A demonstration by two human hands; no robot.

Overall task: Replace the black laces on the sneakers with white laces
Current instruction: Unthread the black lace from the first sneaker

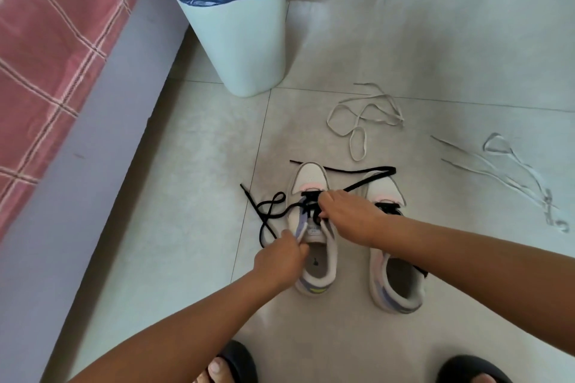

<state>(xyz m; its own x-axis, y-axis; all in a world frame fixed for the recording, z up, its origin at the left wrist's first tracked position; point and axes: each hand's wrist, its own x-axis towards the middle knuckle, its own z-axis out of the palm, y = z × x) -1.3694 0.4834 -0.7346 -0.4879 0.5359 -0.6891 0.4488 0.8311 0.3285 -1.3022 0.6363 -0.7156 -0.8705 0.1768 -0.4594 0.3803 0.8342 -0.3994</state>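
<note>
Two white sneakers stand side by side on the tiled floor. My left hand (280,261) grips the collar of the left sneaker (314,277) at its near left side. My right hand (348,214) pinches the black lace (270,211) at the eyelets over that sneaker's tongue. Loose ends of this lace trail left and far right across the floor. The right sneaker (395,286) still has black lacing, partly hidden under my right forearm. Two white laces lie beyond: one (361,115) behind the shoes, another (513,171) to the right.
A pale bin (245,50) with a blue liner stands behind the sneakers to the left. A bed with a pink checked cover (56,40) runs along the left side. My feet in dark slippers (236,361) are at the bottom edge.
</note>
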